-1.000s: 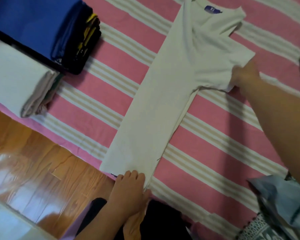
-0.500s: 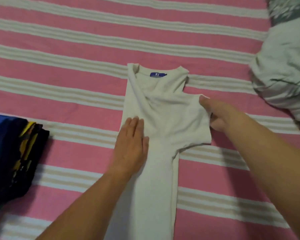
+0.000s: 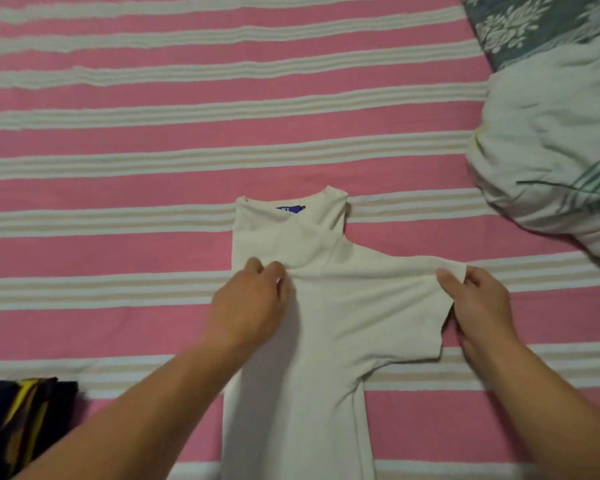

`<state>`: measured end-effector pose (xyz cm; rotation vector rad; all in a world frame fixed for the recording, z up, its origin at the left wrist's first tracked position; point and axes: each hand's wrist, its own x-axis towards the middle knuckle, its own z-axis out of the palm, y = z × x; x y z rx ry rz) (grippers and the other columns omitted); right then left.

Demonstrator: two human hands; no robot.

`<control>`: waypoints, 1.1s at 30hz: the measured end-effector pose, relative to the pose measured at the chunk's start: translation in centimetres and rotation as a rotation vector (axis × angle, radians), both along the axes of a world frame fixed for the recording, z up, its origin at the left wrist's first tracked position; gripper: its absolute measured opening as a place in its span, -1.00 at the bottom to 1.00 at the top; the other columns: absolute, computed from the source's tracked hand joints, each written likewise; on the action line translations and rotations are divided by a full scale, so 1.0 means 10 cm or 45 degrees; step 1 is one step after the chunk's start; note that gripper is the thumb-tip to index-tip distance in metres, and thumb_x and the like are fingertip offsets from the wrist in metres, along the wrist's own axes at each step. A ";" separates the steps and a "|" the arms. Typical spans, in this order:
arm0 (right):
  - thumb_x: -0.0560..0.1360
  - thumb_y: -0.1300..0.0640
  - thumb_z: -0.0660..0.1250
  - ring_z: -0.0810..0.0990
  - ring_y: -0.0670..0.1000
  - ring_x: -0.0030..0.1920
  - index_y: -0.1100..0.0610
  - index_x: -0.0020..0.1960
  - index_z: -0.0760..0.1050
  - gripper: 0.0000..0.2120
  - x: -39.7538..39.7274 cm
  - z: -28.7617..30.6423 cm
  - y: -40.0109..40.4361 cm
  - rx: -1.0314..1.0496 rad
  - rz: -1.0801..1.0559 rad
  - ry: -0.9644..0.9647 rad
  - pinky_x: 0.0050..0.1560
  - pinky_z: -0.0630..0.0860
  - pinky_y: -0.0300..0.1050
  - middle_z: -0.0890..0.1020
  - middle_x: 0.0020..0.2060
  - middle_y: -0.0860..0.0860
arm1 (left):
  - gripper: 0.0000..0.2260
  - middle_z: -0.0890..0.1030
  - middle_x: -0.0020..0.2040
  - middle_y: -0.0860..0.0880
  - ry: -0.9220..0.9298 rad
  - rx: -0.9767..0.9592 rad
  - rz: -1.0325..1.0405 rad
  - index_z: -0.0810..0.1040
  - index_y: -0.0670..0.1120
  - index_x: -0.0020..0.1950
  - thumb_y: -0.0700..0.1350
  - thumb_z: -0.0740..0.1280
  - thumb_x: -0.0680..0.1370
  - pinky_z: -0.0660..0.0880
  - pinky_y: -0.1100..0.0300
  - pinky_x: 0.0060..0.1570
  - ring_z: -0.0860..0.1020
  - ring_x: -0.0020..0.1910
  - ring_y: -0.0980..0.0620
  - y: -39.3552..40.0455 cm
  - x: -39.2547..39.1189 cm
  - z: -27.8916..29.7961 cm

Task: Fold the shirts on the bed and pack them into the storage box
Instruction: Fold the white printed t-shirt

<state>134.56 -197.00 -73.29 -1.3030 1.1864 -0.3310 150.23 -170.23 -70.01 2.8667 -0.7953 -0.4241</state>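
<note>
A white shirt point(image 3: 326, 306) with a blue neck label lies lengthwise on the pink striped bed sheet point(image 3: 153, 91), its body folded into a narrow strip running toward me. One sleeve sticks out to the right. My left hand point(image 3: 253, 306) pinches the cloth near the shoulder seam, where it bunches. My right hand point(image 3: 478, 303) grips the outer edge of the sleeve and holds it stretched out sideways. The storage box is out of view.
A stack of folded dark clothes with blue and yellow point(image 3: 25, 420) sits at the lower left edge. A pale crumpled quilt point(image 3: 551, 161) and a grey floral cloth point(image 3: 534, 26) fill the right and upper right of the bed.
My left hand went from lying flat on the shirt to pinching it at the shoulder. My right hand has drawn the sleeve further out to the right. The view has tilted lower down the bed.
</note>
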 end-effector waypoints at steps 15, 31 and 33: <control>0.60 0.00 0.37 0.73 0.05 -0.13 0.15 -0.02 0.65 -0.78 0.07 0.03 0.00 0.010 0.191 0.012 0.09 0.64 0.14 0.74 -0.16 0.01 | -0.75 0.41 0.37 -0.25 -0.462 -0.311 -0.020 0.50 -0.16 0.22 -0.09 0.31 0.59 0.27 -0.16 0.36 0.36 0.35 -0.29 -0.36 0.46 -0.22; 0.55 -0.05 0.41 0.66 -0.08 -0.21 0.12 -0.08 0.60 -0.78 -0.37 0.28 0.83 0.048 0.110 0.126 -0.19 0.54 -0.17 0.71 -0.23 -0.06 | -0.42 -0.25 0.66 0.01 0.021 0.044 -0.225 -0.21 0.07 0.65 0.20 -0.15 0.67 -0.27 -0.10 0.57 -0.34 0.61 -0.04 -0.53 -0.16 -0.59; 0.50 -0.12 0.42 0.52 0.05 -0.27 0.27 -0.15 0.48 -0.57 -0.44 0.28 0.78 0.062 0.154 0.123 -0.20 0.41 -0.07 0.59 -0.29 0.12 | -0.41 -0.29 0.65 0.00 0.066 0.075 -0.238 -0.25 0.06 0.65 0.20 -0.16 0.66 -0.30 -0.10 0.56 -0.36 0.60 -0.04 -0.52 -0.15 -0.57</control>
